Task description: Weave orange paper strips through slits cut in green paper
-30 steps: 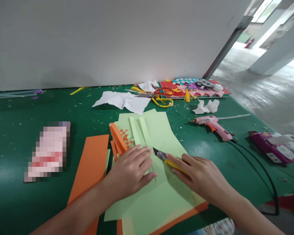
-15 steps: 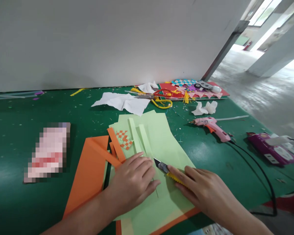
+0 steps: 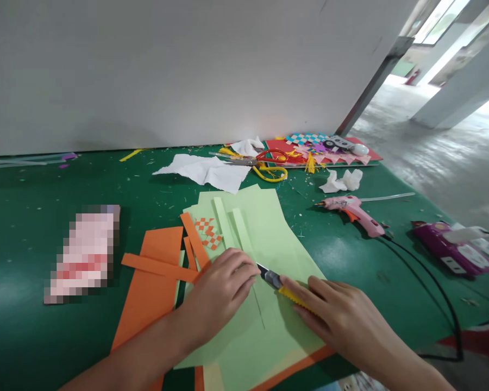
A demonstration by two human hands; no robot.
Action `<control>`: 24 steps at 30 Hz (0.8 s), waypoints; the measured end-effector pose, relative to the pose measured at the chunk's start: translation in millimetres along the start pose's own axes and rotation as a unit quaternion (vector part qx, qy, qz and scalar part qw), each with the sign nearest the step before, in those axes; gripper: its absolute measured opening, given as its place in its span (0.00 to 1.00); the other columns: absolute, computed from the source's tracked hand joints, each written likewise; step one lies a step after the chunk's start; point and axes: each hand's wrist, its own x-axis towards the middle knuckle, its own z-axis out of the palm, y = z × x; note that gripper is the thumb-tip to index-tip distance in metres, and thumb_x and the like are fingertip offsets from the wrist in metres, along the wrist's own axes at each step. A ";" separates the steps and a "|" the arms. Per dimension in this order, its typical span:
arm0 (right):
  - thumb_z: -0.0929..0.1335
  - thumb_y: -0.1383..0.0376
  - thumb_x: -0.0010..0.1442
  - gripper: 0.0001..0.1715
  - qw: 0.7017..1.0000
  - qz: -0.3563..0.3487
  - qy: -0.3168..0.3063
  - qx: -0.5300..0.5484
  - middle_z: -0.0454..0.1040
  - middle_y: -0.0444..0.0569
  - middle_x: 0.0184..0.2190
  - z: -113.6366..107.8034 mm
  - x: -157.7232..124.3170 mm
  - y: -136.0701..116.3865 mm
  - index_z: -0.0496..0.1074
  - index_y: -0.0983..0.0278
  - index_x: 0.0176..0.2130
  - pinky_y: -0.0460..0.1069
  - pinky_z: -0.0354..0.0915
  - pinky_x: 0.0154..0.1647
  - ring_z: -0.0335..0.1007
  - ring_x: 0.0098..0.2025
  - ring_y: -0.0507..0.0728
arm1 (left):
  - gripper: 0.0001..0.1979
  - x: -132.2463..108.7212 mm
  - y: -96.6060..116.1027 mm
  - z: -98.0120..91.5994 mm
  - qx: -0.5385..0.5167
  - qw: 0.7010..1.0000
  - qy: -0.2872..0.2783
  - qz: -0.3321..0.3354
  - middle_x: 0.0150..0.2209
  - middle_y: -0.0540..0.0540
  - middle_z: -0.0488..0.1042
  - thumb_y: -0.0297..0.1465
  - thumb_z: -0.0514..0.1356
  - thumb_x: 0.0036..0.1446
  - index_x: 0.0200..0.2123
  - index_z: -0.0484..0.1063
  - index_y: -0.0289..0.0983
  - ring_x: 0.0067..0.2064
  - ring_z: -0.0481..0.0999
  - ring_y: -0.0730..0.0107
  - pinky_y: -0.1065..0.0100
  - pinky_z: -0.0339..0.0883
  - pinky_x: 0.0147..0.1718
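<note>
My right hand point(image 3: 330, 304) is closed around a yellow utility knife point(image 3: 293, 296), its blade pointing up and left over light green paper point(image 3: 285, 244). My left hand point(image 3: 228, 282) rests on the same paper, thumb and fingertips drawn together just left of the blade tip; whatever they pinch, if anything, is hidden. A thin straight line runs down the paper below these fingertips. Two pale green strips point(image 3: 240, 228) lie beyond my left hand. Beside it are orange strips point(image 3: 155, 266) over a larger orange sheet point(image 3: 140, 304), and small orange-and-green woven pieces point(image 3: 209, 236).
White tissue point(image 3: 201, 171) and red-and-yellow-handled scissors point(image 3: 264, 162) lie at the back. To the right are a pink glue gun point(image 3: 356, 212) with a black cord and a purple power strip point(image 3: 452, 247). A blurred-out pink item point(image 3: 83, 252) lies left. A grey wall borders the green table.
My left fingers have drawn together and shifted slightly toward the blade tip. One orange strip has swung leftward across the orange sheet. The knife has barely moved.
</note>
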 end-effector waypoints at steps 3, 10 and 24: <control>0.59 0.62 0.69 0.21 1.000 0.003 -0.001 -0.002 0.70 0.45 0.31 0.8 -0.4 0.2 0.63 0.61 0.59 0.49 0.61 0.24 0.71 0.27 0.53 | 0.09 -1.0 -0.6 1.7 0.053 0.998 0.020 -0.003 0.48 0.43 0.71 0.27 0.52 0.65 0.44 0.69 0.39 0.55 0.66 0.58 0.55 0.65 0.53; 0.60 0.62 0.68 0.22 1.000 0.009 -0.004 0.006 0.71 0.45 0.31 1.2 -1.2 0.2 0.62 0.59 0.60 0.49 0.61 0.26 0.71 0.28 0.52 | 0.09 -3.6 0.3 7.5 0.144 0.989 0.007 -0.026 0.58 0.36 0.65 0.35 0.53 0.64 0.43 0.67 0.36 0.63 0.59 0.49 0.48 0.63 0.56; 0.61 0.63 0.67 0.22 1.000 0.016 -0.002 -0.013 0.70 0.45 0.30 1.7 2.6 3.2 0.63 0.60 0.59 0.48 0.59 0.26 0.70 0.28 0.52 | 0.09 -2.5 0.5 8.5 0.162 0.987 0.008 -0.017 0.60 0.33 0.64 0.35 0.55 0.63 0.42 0.64 0.36 0.64 0.60 0.50 0.47 0.64 0.57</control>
